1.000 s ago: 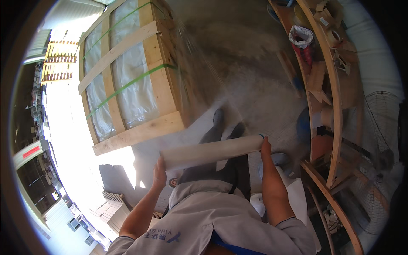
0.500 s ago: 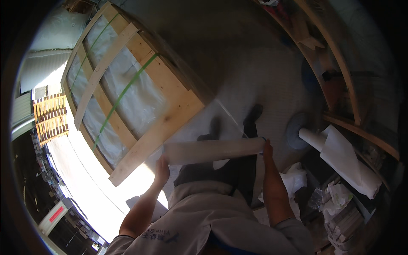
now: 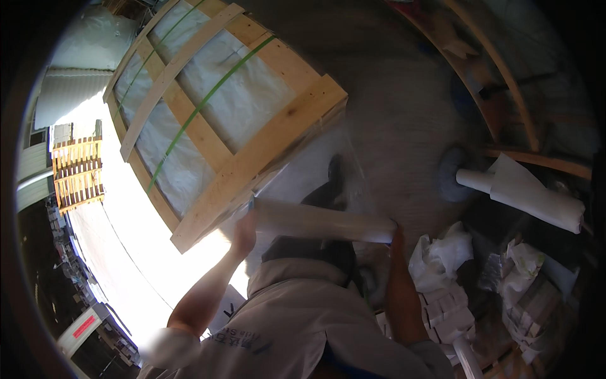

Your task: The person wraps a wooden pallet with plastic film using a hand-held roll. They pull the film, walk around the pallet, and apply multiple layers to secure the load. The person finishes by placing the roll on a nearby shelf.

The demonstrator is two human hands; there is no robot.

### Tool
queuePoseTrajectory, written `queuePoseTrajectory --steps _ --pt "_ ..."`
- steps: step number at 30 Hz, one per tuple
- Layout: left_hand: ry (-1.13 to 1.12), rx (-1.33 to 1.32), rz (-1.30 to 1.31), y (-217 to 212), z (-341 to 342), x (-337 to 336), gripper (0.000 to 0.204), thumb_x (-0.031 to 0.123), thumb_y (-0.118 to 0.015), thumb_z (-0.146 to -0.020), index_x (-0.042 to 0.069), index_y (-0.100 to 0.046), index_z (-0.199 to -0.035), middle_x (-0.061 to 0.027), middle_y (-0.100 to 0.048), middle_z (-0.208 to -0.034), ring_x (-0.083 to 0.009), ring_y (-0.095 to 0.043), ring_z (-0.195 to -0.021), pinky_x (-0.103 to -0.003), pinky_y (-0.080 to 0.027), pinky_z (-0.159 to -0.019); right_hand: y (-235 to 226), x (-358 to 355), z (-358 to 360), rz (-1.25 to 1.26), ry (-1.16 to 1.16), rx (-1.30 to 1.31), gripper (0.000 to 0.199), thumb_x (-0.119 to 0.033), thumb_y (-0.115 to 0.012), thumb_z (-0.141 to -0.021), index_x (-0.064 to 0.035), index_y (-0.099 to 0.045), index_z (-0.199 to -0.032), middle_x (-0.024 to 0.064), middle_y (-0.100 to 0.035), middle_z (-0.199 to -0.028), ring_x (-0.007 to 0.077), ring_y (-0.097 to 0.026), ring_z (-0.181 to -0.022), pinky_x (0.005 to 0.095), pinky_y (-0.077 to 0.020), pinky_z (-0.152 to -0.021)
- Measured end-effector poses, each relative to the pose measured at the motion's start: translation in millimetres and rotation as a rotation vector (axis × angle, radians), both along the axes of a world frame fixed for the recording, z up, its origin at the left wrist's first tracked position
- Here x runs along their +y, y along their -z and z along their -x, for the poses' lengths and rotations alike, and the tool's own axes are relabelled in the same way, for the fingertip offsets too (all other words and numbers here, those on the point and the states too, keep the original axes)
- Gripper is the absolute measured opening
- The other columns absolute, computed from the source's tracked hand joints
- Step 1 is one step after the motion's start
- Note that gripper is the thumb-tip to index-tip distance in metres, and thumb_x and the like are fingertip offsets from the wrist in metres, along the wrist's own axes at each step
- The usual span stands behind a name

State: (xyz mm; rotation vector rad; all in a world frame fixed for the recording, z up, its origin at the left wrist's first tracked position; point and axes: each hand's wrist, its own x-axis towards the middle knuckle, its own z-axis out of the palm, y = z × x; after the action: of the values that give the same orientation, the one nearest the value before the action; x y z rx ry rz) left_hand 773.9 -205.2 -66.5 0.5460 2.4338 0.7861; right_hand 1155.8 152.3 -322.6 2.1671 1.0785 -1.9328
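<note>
A long roll of clear stretch film (image 3: 322,222) lies crosswise in front of my waist. My left hand (image 3: 245,232) is closed round its left end, and my right hand (image 3: 396,235) grips the right end. From the roll, a see-through sheet of film (image 3: 306,165) stretches up to the near side of a large wooden crate (image 3: 287,129). White plastic sheeting (image 3: 237,104) shows between the crate's planks, and green straps (image 3: 197,112) run across its top.
To my right, a white roll (image 3: 536,205) leans beside a round grey base (image 3: 453,174). Nearer are crumpled plastic (image 3: 442,252) and stacked white blocks (image 3: 445,312). Wooden frame beams (image 3: 511,95) stand at the far right. Pallets (image 3: 79,170) sit in bright light at the left.
The crate now appears farther right and higher in view. The roll's right end has dropped lower, tilting it the other way. My feet have shifted, and both hands still hold the roll.
</note>
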Motion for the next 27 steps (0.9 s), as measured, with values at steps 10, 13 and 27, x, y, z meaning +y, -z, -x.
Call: queuePoseTrajectory --steps 10,13,27 --pt "0.047 -0.123 0.026 -16.9 -57.9 -134.5 0.03 0.001 -0.047 -0.088 -0.004 -0.056 -0.116 -0.0249 -0.061 -0.103 -0.0384 -0.06 -0.094 -0.045 -0.048 -0.077 -39.4 -161.1 -98.4 -0.061 0.047 -0.012 0.071 -0.067 -0.042 -0.088 -0.0213 -0.038 -0.142 0.0079 -0.04 -0.14 0.0294 -0.043 -0.122 0.0532 -0.0443 -0.089" --pt "0.169 -0.092 -0.062 -5.6 -47.9 -177.6 0.041 -0.001 -0.054 -0.081 -0.005 -0.053 -0.121 -0.0245 -0.061 -0.105 -0.0405 -0.059 -0.095 -0.047 -0.048 -0.079 -49.2 -209.0 -103.4 -0.082 0.097 -0.008 0.07 -0.065 -0.043 -0.089 -0.0197 -0.038 -0.142 0.0089 -0.041 -0.139 0.0302 -0.044 -0.122 0.0526 -0.0449 -0.089" --pt "0.098 -0.631 0.16 -69.6 14.1 -330.4 0.056 0.045 -0.033 -0.1 -0.004 -0.059 -0.108 -0.0081 -0.061 -0.084 -0.0168 -0.055 -0.081 -0.034 -0.045 -0.075 -50.5 -472.4 -92.2 -0.127 0.44 -0.219 0.067 -0.058 -0.044 -0.093 -0.0126 -0.038 -0.143 0.0137 -0.044 -0.137 0.0336 -0.048 -0.119 0.05 -0.0476 -0.086"
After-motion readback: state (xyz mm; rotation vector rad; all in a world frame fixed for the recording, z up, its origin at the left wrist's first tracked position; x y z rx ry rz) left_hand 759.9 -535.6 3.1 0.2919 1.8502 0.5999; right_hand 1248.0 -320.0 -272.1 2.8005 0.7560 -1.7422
